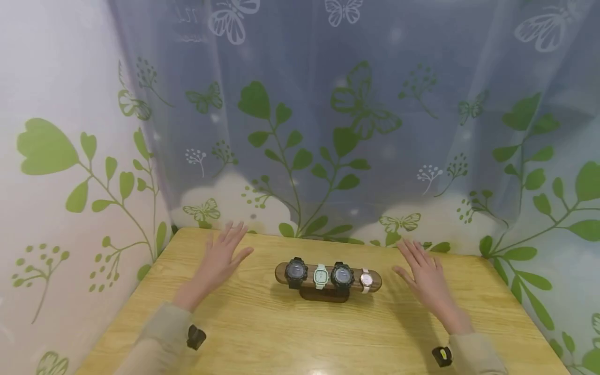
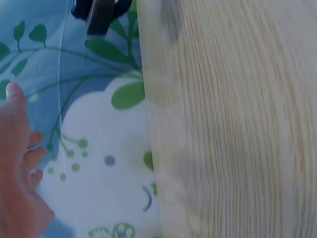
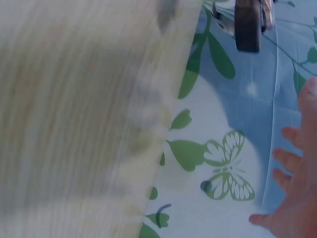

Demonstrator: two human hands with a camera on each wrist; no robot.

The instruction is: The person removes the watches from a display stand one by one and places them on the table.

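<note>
A dark wooden watch stand (image 1: 324, 295) stands near the middle of the table, its bar carrying several watches in a row. From the left come a black watch (image 1: 296, 270), a mint-green square watch (image 1: 321, 276), another black watch (image 1: 342, 274) and a small watch with a pale pink strap (image 1: 366, 280). My left hand (image 1: 220, 260) is held out to the left of the stand, fingers spread and holding nothing. To the right of it, my right hand (image 1: 427, 278) is likewise spread, nearest the pink watch and apart from it. Each wrist view catches one end of the bar at its top edge.
The light wooden table (image 1: 262, 333) ends at the back against a blue and white curtain (image 1: 300, 172) printed with green leaves and butterflies. More of this printed cloth (image 1: 61, 219) hangs on the left and right. Both wrists wear small black devices (image 1: 196, 337).
</note>
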